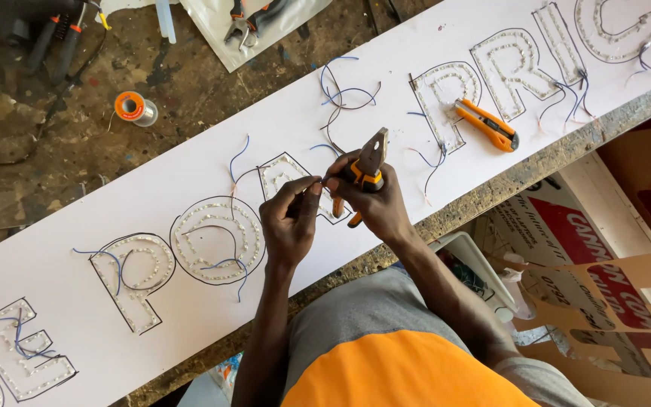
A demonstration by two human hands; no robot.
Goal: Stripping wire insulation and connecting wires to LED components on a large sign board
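right over the long white sign board (386,113), both hands meet above one of its outlined letters. the left hand (289,222) is curled, thumb and forefinger pinched shut on the end of a thin wire (315,181) that runs off the board. the right hand (374,202) is closed around a pair of pliers (368,167) with orange and black handles; the nose of the pliers points up and away from the person, and the jaws look closed. its fingertips come in to touch the same wire, just beside the left hand's pinch.

the board lies slantwise across a rough, stained workbench (77,143). its letters are drawn in black outline and filled with rows of small clear bulbs, with loose blue and dark wires sprouting from them. on the board, off to the right of the hands, lies an orange utility knife (487,125) across one letter. beyond the board's far edge, on the bench, stands a small reel of solder (134,107) with an orange flange, and further along that edge a second pair of pliers (246,22) rests on a clear plastic sheet. on the near side of the board, below the bench edge, are cardboard pieces (604,286) with red print.
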